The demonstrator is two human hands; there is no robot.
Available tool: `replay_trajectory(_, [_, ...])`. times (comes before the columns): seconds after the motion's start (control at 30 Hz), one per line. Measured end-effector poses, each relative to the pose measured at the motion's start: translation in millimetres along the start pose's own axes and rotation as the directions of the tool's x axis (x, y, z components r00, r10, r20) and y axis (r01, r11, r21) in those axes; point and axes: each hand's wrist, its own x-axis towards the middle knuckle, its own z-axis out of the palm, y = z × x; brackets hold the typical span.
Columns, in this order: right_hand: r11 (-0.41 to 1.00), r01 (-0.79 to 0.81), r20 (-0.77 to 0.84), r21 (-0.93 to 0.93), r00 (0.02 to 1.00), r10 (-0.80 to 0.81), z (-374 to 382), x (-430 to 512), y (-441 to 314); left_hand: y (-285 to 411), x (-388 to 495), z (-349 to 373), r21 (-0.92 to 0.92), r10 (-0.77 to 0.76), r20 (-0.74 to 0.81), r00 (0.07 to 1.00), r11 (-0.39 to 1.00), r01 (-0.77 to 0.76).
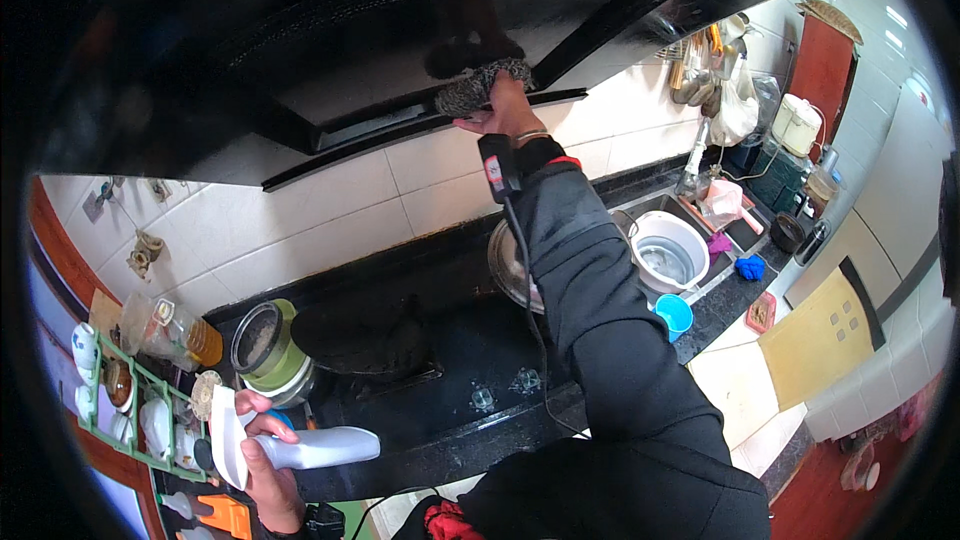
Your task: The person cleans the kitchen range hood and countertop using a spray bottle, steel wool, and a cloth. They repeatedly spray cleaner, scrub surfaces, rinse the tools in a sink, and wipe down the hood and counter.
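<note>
My right hand (511,106) reaches up and presses a grey, shaggy scrubbing cloth (472,92) against the underside of a black range hood (360,30), near its back lower edge. The glossy hood reflects the hand and cloth. At the lower left, my left hand (271,457) grips a white plastic tool (322,448) with a long rounded handle and a broad curved end; its exact kind is unclear. Beneath both hands lies the black cooktop (480,349), with two clear knobs near its front edge. My right forearm partly covers a round metal lid or pan (507,262).
On the left, a green wire rack (135,397) of jars stands near a green-rimmed container (270,349) and an oil jug (196,341). On the right, a white basin of water (667,251) sits in the sink, beside a blue cup (673,316). Utensils (701,75) hang beyond.
</note>
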Motion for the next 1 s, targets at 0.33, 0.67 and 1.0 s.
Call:
replay_trajectory(0.33, [0.916,0.240,0.180,0.321,0.934,-0.308,-18,-46,-52,-3,-3,-1,-0.065,0.016,-0.047,0.999,0.998,-0.019])
replay_trajectory(0.67, [0.705,0.648,0.100,0.290,0.712,-0.695,124,-142,20,-17,-61,-44,0.022,-0.047,-0.227,0.973,0.998,0.054])
replay_trajectory(1.0, [0.661,0.750,0.171,0.014,0.650,-0.741,116,-149,16,-33,-116,-55,0.078,-0.211,-0.363,0.908,0.964,0.255])
